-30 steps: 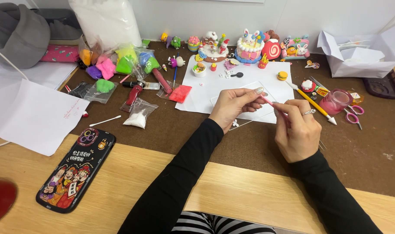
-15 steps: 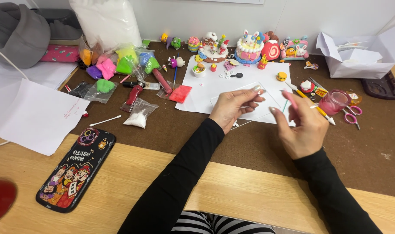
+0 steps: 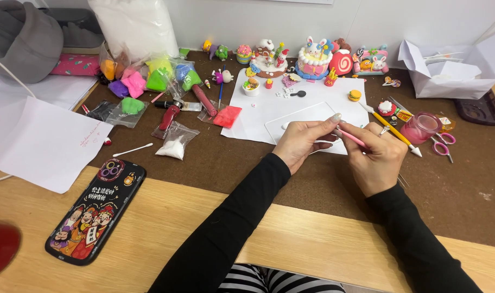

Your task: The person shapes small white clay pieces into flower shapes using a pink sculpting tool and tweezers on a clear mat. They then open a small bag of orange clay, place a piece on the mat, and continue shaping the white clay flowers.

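Bright, even indoor light from above — no hard glare. Shadows soft and short: faint ones under both hands (image 3: 340,149) on the white sheet (image 3: 269,111) and beside the phone (image 3: 95,209). White sheet and wall near overexposed, detail thin. Centre sharp; small clay figures (image 3: 312,59) at the back slightly soft. Red blob (image 3: 0,247) at lower left fully out of focus — too close to lens. Mild wide-angle bend at the edges.

Right hand (image 3: 375,160) drawn back near from half-second-ago reach toward far right of white sheet (image 3: 269,111); now closed on thin pink tool (image 3: 351,138), tip pointing left at left hand (image 3: 302,142). Left hand fingertips, earlier spread over clear plate (image 3: 302,116), now pinched together against tool tip.
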